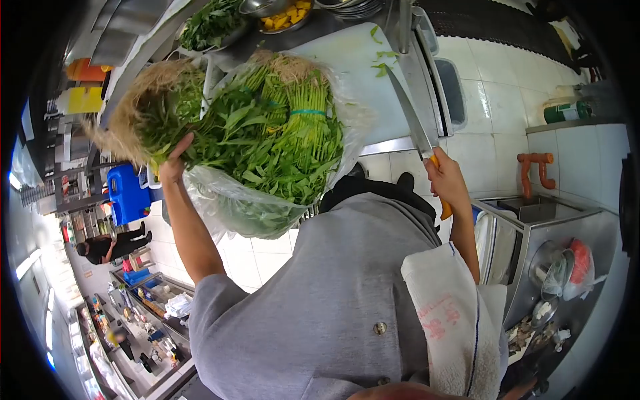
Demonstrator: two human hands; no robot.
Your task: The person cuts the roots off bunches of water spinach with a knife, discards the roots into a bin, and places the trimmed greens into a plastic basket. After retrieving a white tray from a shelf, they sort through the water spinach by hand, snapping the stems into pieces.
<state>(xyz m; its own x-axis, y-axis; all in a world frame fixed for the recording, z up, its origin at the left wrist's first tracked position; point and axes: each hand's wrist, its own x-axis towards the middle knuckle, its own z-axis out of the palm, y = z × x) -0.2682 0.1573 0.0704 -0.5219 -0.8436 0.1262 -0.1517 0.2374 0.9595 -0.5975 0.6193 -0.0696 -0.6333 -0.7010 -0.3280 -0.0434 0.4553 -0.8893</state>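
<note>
My left hand (175,160) is closed around leafy greens (167,123) at the left end of the pile, where a mass of pale brown roots (133,100) hangs out. Beside it, a large clear plastic bag (250,217) lies open, full of more bundled greens (310,130), one tied with a green band. My right hand (448,177) grips a kitchen knife (410,113) by its orange-yellow handle. The blade points away from me, its tip over the edge of a white cutting board (380,67) with a few cut leaf scraps (383,57) on it.
Behind the greens stand a bowl of orange chunks (283,20) and another heap of greens (210,27). Grey bins (450,93) sit right of the steel counter. A metal sink (533,208) is at right. Far left, another person (110,247) stands near a blue container (127,193).
</note>
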